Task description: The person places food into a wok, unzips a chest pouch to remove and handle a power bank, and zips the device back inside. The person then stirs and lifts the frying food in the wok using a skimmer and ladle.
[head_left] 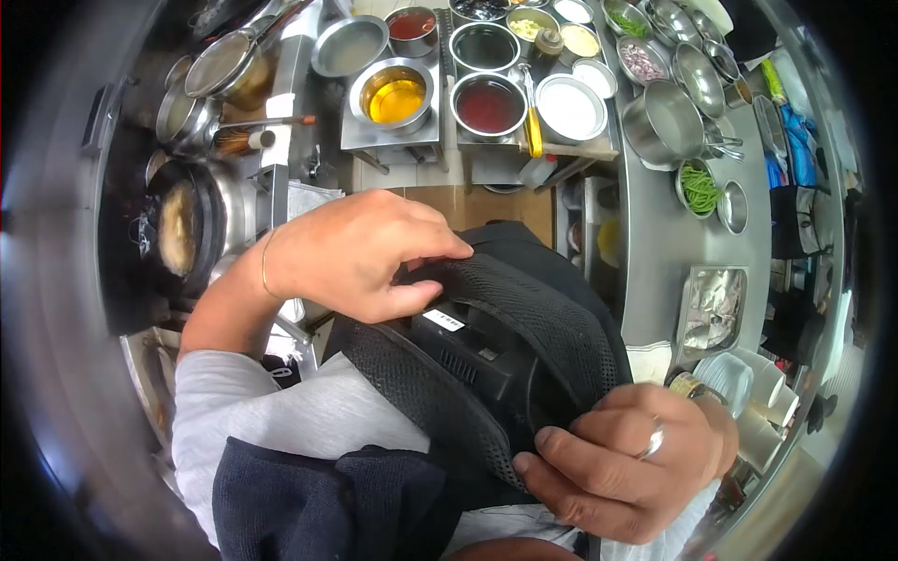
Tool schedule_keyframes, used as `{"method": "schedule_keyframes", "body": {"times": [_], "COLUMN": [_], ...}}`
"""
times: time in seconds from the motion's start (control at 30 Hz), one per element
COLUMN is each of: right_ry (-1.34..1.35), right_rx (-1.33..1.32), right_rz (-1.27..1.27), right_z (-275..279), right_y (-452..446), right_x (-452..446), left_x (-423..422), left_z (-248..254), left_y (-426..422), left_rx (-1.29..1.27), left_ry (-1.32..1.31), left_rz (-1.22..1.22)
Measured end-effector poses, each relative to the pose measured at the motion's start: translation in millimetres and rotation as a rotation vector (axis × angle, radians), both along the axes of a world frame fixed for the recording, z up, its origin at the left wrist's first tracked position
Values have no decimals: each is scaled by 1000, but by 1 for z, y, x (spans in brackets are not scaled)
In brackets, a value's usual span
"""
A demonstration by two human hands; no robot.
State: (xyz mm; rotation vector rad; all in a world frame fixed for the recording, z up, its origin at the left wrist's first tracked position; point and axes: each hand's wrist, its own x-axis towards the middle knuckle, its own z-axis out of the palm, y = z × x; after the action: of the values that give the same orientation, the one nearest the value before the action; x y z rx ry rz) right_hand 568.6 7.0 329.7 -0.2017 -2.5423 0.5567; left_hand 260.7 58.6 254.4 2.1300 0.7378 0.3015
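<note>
A black mesh bag lies against my front with its top gaping. Inside it sits a black plastic device with vents and a small white label; its lower part is hidden. My left hand, a thin bracelet at the wrist, grips the bag's far upper edge between thumb and fingers. Wearing a ring, my right hand pinches the bag's edge at the near right side. A dark cloth hangs over my grey shirt, close to my left arm.
Pots of liquid, among them one with yellow oil, stand on low metal tables ahead. On the left, a wok holds something brown. The right counter carries green beans, a foil-lined tray and stacked containers.
</note>
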Motion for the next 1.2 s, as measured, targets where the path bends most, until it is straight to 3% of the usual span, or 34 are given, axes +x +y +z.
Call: {"method": "schedule_keyframes", "body": {"times": [0.17, 0.27, 0.33, 0.6, 0.9, 0.97, 1.2], "right_ry": [7, -167, -188, -180, -96, -177, -190], "right_rx": [34, -8, 5, 69, -18, 140, 38], "right_rz": [-15, -10, -13, -50, -468, -32, -27], "right_z": [-5, 11, 11, 6, 14, 20, 24], "right_y": [-4, 4, 6, 8, -7, 8, -4], "right_x": [3, 10, 12, 24, 17, 22, 21], "left_x": [1, 4, 7, 19, 32, 36, 41], "left_z": [-8, 0, -2, 4, 45, 50, 55], "left_y": [-2, 1, 3, 11, 21, 25, 32], "left_rx": [61, -101, 8, 271, 573, 664, 629], "left_ry": [-98, -160, -22, -120, -152, -190, -180], "left_rz": [47, 50, 66, 88, 64, 44, 21]}}
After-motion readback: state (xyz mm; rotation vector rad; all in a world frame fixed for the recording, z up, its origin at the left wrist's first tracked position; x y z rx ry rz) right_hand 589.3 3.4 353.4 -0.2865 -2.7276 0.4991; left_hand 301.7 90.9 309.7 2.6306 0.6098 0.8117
